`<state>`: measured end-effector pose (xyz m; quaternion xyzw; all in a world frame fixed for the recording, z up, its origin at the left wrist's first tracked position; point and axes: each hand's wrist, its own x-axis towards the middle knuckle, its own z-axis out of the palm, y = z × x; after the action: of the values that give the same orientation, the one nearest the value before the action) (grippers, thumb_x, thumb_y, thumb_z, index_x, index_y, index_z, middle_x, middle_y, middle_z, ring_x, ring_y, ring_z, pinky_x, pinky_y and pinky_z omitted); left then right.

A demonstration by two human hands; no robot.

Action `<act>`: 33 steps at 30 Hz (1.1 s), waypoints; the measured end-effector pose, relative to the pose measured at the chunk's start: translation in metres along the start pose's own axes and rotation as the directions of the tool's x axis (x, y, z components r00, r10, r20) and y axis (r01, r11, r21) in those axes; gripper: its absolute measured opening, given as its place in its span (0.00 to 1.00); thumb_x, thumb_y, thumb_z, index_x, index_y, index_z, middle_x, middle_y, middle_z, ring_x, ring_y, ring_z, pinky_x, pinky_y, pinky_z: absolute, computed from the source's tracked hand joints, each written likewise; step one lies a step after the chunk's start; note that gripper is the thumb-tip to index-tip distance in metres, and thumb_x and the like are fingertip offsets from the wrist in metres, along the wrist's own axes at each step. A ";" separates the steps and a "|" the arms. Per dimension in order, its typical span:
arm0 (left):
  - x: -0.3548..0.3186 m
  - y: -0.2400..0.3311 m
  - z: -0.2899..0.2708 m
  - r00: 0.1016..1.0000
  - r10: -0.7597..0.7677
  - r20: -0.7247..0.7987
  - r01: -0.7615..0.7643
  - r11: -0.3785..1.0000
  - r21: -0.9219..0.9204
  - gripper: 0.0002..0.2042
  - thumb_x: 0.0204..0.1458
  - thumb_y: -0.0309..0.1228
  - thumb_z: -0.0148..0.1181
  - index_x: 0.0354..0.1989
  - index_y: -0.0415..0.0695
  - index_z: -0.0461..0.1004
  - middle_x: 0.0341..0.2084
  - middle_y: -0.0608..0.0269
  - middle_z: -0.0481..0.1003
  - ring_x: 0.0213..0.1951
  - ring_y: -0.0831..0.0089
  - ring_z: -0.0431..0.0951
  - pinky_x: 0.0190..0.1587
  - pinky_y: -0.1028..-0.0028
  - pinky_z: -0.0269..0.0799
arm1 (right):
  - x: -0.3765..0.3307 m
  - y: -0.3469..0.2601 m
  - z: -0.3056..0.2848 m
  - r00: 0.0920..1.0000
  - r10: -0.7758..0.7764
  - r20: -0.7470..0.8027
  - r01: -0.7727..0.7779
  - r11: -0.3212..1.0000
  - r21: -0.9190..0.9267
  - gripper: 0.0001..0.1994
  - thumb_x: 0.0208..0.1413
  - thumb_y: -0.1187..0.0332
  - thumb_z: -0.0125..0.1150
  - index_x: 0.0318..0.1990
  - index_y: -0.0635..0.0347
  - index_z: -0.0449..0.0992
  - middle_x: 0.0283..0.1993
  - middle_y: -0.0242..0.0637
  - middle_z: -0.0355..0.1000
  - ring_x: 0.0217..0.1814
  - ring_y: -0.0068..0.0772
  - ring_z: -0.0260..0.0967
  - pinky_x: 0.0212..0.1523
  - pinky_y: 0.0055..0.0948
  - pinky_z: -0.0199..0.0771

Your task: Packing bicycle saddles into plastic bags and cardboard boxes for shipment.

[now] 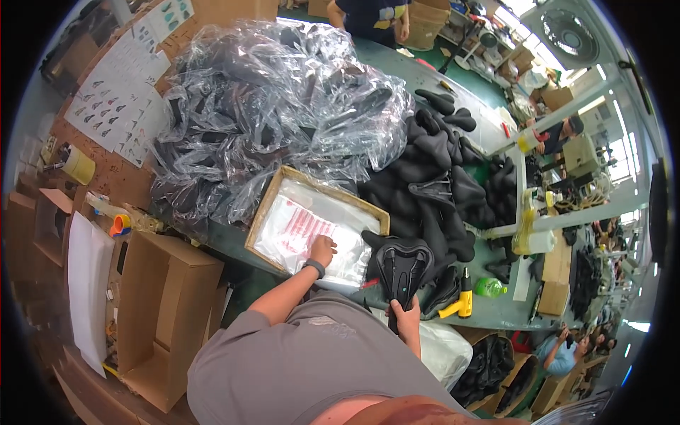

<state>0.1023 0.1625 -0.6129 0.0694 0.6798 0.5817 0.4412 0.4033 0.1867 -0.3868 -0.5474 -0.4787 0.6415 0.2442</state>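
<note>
Fingers of the right hand (407,316) grip a black, smooth bicycle saddle (403,268) by its narrow nose, above the green counter (496,312). Left hand (322,249) rests flat, fingers spread, on clear plastic bags (312,230) with red print, stacked in a shallow cardboard tray (263,212). Crinkled plastic wrap (276,106) heaps behind.

Head view, workbench seen from above. Centre of frame: the left hand (323,249) rests flat on a stack of clear plastic bags (306,230) lying in a shallow cardboard tray (267,205). Right of centre: the right hand (407,316) grips the narrow end of a black bicycle saddle (404,268), underside up. Upper centre: a heap of crumpled clear plastic (276,99). Right: piled black saddles (439,170). Lower left: an open cardboard box (166,312). Lower right: a yellow power tool (462,301) on the green table (496,312).
</note>
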 end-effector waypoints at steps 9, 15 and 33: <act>-0.029 0.019 0.018 0.837 0.121 0.533 -0.546 0.241 0.803 0.22 0.53 0.46 0.72 0.49 0.44 0.79 0.44 0.51 0.82 0.51 0.52 0.82 0.54 0.54 0.78 | 0.034 -0.046 0.109 0.982 -0.030 0.186 -0.029 0.951 0.308 0.17 0.68 0.67 0.64 0.58 0.63 0.68 0.45 0.44 0.79 0.36 0.35 0.80 0.38 0.36 0.86; 0.033 -0.042 -0.009 0.902 0.107 0.418 -0.398 0.579 0.711 0.15 0.58 0.38 0.55 0.40 0.44 0.87 0.40 0.42 0.84 0.42 0.47 0.86 0.49 0.50 0.78 | 0.012 -0.024 0.089 0.999 0.034 0.003 -0.035 0.991 0.126 0.17 0.68 0.66 0.64 0.59 0.62 0.69 0.48 0.46 0.80 0.37 0.34 0.80 0.37 0.34 0.83; -0.112 0.215 -0.180 0.881 0.099 0.463 0.023 0.968 -0.252 0.14 0.71 0.34 0.58 0.52 0.37 0.83 0.45 0.64 0.85 0.47 0.77 0.83 0.54 0.72 0.79 | 0.071 -0.066 0.239 0.876 0.209 0.436 -0.310 0.934 0.177 0.17 0.69 0.62 0.66 0.54 0.65 0.70 0.39 0.43 0.78 0.37 0.36 0.81 0.37 0.31 0.88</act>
<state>-0.0434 0.0304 -0.3832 0.1661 0.4717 0.6367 0.5869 0.1460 0.1912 -0.3752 -0.4265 -0.3593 0.8222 0.1141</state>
